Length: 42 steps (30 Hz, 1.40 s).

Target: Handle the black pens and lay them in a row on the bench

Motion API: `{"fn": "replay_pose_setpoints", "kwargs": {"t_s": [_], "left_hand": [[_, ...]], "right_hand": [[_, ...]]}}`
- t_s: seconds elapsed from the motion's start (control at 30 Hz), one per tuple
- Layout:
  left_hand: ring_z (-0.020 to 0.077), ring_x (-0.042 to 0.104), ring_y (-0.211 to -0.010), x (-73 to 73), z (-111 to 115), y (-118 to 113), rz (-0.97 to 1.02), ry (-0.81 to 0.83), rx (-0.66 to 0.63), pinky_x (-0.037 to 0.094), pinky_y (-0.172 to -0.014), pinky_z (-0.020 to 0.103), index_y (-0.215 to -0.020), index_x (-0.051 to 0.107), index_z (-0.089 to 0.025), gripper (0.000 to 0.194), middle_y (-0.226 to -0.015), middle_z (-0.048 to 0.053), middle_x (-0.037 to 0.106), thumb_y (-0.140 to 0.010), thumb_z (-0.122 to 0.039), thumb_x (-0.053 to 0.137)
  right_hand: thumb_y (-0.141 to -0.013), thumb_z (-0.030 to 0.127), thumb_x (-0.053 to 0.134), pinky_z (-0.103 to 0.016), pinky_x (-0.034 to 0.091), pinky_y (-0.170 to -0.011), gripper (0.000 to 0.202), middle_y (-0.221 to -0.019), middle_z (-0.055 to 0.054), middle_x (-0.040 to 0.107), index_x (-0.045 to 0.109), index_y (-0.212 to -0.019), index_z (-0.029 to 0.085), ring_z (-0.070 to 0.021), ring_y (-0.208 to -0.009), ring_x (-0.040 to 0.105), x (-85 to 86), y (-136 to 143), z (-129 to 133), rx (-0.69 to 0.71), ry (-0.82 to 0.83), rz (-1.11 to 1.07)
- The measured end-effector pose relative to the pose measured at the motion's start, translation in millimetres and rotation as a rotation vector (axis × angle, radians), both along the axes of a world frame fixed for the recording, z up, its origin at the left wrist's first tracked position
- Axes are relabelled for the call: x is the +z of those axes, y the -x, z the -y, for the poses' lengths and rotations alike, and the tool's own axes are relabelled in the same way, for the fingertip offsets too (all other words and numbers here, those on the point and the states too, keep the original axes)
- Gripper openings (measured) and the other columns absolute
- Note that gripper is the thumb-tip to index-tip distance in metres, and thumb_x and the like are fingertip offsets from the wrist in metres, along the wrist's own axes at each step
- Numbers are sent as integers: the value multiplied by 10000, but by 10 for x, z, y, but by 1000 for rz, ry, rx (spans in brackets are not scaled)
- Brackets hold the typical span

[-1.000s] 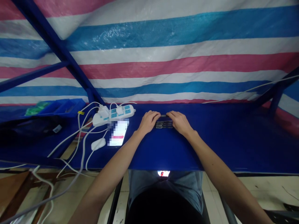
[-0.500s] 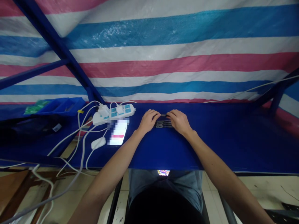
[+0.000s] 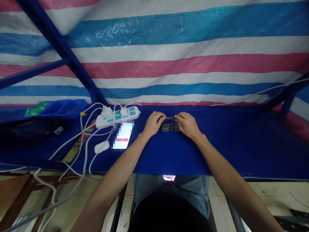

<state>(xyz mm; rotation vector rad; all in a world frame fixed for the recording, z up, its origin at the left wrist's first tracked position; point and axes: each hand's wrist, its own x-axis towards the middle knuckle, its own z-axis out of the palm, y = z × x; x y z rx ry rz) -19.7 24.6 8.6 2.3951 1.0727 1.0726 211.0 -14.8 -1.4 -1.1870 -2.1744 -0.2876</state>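
My left hand (image 3: 153, 123) and my right hand (image 3: 188, 124) rest on the blue table (image 3: 173, 154), fingertips facing each other. Between the fingertips sits a small dark piece (image 3: 169, 118), and each hand touches one end of it. Just in front of it, between my palms, lie a few more dark flat pieces in rows (image 3: 169, 128). What these pieces are is too small to tell.
A lit phone (image 3: 122, 138) lies left of my left hand. Behind it is a white power strip (image 3: 117, 116) with plugs and white cables (image 3: 82, 141) that trail off the table's left edge. Blue bins (image 3: 61, 109) stand far left. A striped tarp (image 3: 169, 64) backs the table.
My hands have drawn slightly apart, so the small dark piece between the fingertips now shows. The view has shifted a little.
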Motion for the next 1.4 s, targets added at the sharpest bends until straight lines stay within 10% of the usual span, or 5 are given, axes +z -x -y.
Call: {"fn": "replay_pose_setpoints", "kwargs": {"t_s": [0.87, 1.03, 1.23, 1.4], "left_hand": [[206, 629, -960, -7, -2, -1, 21, 30, -4, 484, -927, 352, -1055, 644, -222, 145, -1007, 34, 698, -1032, -353, 586], [215, 609, -902, -8, -22, 4, -31, 13, -12, 479, -914, 372, -837, 630, -207, 333, -867, 37, 676, -1085, -323, 440], [206, 633, -959, -28, -7, 0, 42, 43, -22, 495, -918, 356, -1088, 630, -226, 140, -1026, 39, 686, -1022, -345, 597], [213, 594, -861, -20, -26, -5, -38, 27, -10, 471, -842, 365, -765, 581, -208, 387, -801, 33, 653, -1092, -323, 410]], "right_hand": [[-1064, 275, 456, -389, 435, -817, 302, -1068, -114, 722, 727, -1173, 201, -239, -929, 623, -60, -18, -10, -14, 21, -109], [-1068, 279, 451, -392, 435, -814, 303, -1054, -112, 726, 731, -1159, 206, -242, -940, 628, -53, 0, -2, 12, 34, -97], [-1068, 304, 458, -399, 481, -834, 313, -1031, -111, 725, 739, -1155, 197, -245, -929, 637, -64, -5, -9, 6, 39, -196], [-1061, 286, 465, -400, 495, -830, 306, -1045, -114, 723, 747, -1144, 202, -246, -932, 633, -65, 22, 5, 49, 63, -188]]}}
